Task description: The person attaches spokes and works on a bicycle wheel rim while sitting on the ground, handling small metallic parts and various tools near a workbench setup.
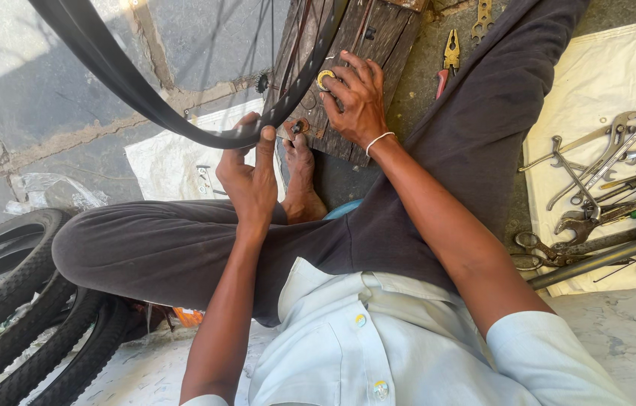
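Posture: the person sits on the ground with legs folded, a bare foot [301, 169] resting just below a wooden block [348, 68].
Wheel rim: a dark bicycle rim [183, 120] arcs from the upper left down to the middle of the view, its thin spokes running up toward the top edge.
Left hand: the left hand [249, 177] has its grip closed on the lowest part of the rim, fingertips curled over the edge.
Right hand: the right hand [358, 98] lies on the wooden block with its grip narrow, fingertips pinched on a small brass ring [325, 77].
Small parts: a second round fitting [300, 126] lies on the block near the rim.
Tools: wrenches and spanners [604, 162] lie spread on a pale cloth [596, 83] at the right; yellow-handled pliers [451, 53] lie above the knee.
Tyres: treaded tyres [25, 316] are stacked at lower left.
Handling note: judged from this pose, the rim is best kept steady against the block while the ring is held square in the fingertips, so that the small part does not slip off the wood.
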